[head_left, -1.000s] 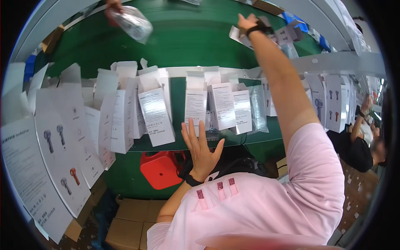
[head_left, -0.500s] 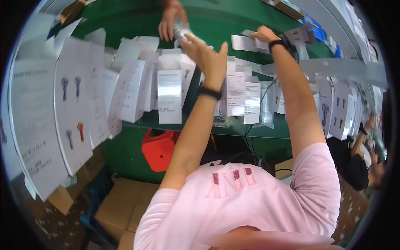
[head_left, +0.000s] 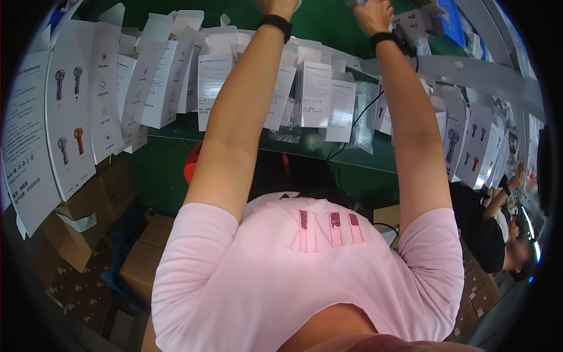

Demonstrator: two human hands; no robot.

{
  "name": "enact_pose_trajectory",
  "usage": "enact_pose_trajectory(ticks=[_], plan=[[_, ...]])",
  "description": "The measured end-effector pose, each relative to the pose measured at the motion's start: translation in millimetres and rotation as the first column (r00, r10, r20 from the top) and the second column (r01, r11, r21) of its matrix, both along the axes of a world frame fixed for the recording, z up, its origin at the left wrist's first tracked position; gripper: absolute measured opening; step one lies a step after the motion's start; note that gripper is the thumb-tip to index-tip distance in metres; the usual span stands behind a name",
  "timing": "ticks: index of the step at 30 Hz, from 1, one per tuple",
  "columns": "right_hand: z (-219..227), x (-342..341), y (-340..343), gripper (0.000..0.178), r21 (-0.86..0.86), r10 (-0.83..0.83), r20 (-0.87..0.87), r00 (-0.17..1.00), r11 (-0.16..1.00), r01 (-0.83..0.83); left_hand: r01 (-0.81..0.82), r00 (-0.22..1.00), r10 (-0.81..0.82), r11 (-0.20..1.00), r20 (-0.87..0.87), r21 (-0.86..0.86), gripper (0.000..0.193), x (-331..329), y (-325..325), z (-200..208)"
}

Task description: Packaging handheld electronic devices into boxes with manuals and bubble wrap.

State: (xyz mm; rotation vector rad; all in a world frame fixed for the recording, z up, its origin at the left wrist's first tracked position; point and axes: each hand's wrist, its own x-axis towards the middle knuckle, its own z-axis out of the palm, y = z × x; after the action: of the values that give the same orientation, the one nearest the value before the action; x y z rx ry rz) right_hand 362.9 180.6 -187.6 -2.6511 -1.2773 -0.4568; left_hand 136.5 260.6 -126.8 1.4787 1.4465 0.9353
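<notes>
- Grip: cannot tell for either hand; left hand (head_left: 277,6) and right hand (head_left: 371,10) (both cut by the top edge) reach over the green conveyor belt (head_left: 328,26).
- Flat white cartons (head_left: 314,94) hang along the belt's near edge, below both wrists.

Bright, even overhead light, soft shadows, strong fisheye bending and black vignette at the rim (slight blur there).

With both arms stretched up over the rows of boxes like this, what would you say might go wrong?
Both hands, left and right, reach past the upright white cardboard boxes lining the green table; a forearm might brush one and topple its neighbours. The black cable hanging at the table edge could snag. What the hands grip is cut off, so a drop is possible.
</notes>
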Motion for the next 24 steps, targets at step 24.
enact_pose_trajectory(ticks=[24], plan=[[110.2, -70.9, 24.7, 0.068, 0.258, -0.397, 0.008, 0.918, 0.887, 0.382, 0.371, 0.928, -0.369, 0.928, -0.052, 0.025, 0.08, -236.9, -229.4, 44.7]])
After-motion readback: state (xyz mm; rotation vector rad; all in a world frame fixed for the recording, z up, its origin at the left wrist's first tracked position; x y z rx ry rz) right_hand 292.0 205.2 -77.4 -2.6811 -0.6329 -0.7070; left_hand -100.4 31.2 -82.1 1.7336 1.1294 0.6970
